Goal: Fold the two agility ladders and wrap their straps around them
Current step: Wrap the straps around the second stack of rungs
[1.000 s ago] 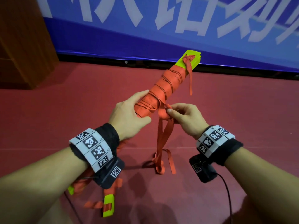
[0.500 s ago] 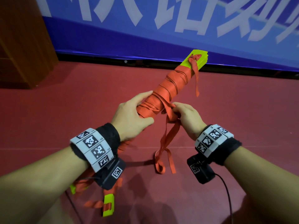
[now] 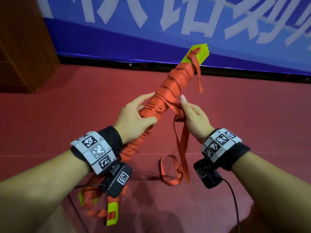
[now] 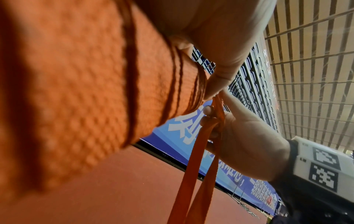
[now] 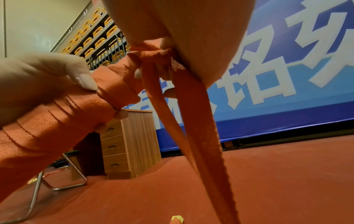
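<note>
One folded agility ladder (image 3: 170, 91) is a long bundle wound in orange strap, slanting up and to the right, with yellow-green rungs (image 3: 201, 52) showing at its far end. My left hand (image 3: 148, 108) grips its middle, thumb over the wraps (image 4: 86, 75). To its right, my right hand (image 3: 183, 110) holds the bunched loose strap (image 3: 182, 148), thumb pointing up. The strap hangs in two bands (image 5: 191, 128) and ends in a loop on the floor (image 3: 170, 172). The second ladder (image 3: 112, 214) lies on the floor under my left wrist, partly hidden.
The floor (image 3: 252, 115) is red. A blue banner with white characters (image 3: 168, 39) runs along the back. A wooden drawer cabinet (image 5: 130, 144) stands at the left, with a metal chair frame (image 5: 57, 184) beside it.
The bundle's far end has tilted higher. My right hand has shifted off the bundle to its right side, turned thumb-up, with the strap gathered in it.
</note>
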